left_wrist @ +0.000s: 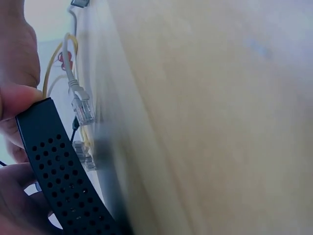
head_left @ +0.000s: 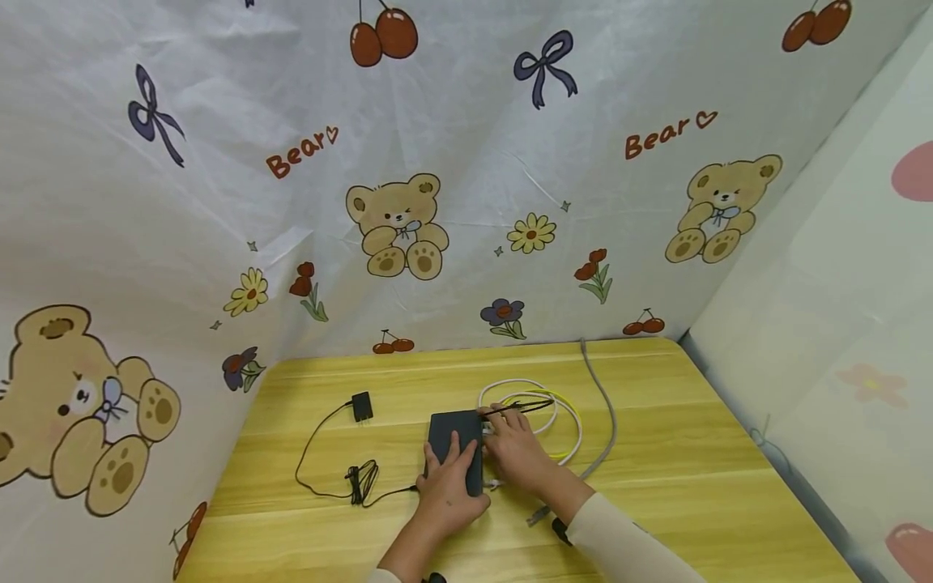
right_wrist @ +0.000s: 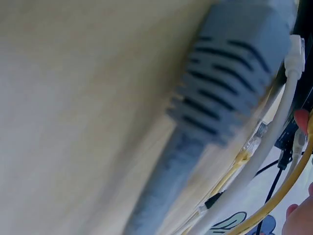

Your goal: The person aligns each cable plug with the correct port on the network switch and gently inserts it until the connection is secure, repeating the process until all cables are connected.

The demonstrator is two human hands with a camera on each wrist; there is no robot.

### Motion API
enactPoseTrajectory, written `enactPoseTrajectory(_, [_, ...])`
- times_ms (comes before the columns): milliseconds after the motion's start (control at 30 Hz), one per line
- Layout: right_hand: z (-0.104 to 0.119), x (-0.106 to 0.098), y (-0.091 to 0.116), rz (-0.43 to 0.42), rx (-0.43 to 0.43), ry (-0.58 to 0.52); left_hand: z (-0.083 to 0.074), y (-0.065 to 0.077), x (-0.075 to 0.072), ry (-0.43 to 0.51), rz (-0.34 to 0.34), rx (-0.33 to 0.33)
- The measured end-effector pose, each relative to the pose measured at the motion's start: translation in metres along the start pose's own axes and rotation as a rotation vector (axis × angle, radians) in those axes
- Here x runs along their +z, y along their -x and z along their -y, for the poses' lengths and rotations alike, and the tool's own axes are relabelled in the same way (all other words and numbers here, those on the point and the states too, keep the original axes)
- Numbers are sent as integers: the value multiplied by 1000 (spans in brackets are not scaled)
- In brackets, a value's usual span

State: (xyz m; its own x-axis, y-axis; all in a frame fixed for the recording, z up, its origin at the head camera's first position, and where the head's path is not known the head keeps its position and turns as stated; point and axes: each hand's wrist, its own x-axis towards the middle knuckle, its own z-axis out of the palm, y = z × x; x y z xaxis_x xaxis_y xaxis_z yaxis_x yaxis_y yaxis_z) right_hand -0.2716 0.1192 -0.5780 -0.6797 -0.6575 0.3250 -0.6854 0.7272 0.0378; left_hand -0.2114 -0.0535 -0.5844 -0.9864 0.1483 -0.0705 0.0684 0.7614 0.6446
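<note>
A dark flat box (head_left: 441, 431) with a perforated side (left_wrist: 58, 171) and network cables at its right edge, like a network switch, lies on the table. My left hand (head_left: 448, 490) rests on top with its fingers spread, pressing it; the thumb lies by the near right corner. At the right edge my right hand (head_left: 519, 449) has its fingers bent among the cables. In the right wrist view a fingertip (right_wrist: 301, 120) is against the yellow network cable (right_wrist: 274, 208), near its plug. A white network cable (right_wrist: 288, 98) meets the box beside it.
A black power adapter (head_left: 361, 406) lies left, its thin cord (head_left: 300, 461) running to the box. A grey network cable (head_left: 611, 417) crosses the right side, its plug (head_left: 539, 516) near my right forearm. Coiled white cable (head_left: 579, 429) lies behind the right hand. Patterned sheets hang around the wooden table (head_left: 700, 453).
</note>
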Motion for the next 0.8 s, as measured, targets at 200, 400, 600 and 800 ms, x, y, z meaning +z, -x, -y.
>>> enactPoseTrajectory(200, [-7,2,4,60,45,-79,2,0,0,11,-22,-10])
enactPoseTrajectory(400, [-14,0,6,36,96,-115,0,-2,-2,10,-15,-3])
enactPoseTrajectory(600, [-14,-3,6,-8,76,-114,1,-3,-1,-15,-25,14])
enactPoseTrajectory(800, [-12,-4,0,-25,25,-139,0,-2,-1,-29,-9,3])
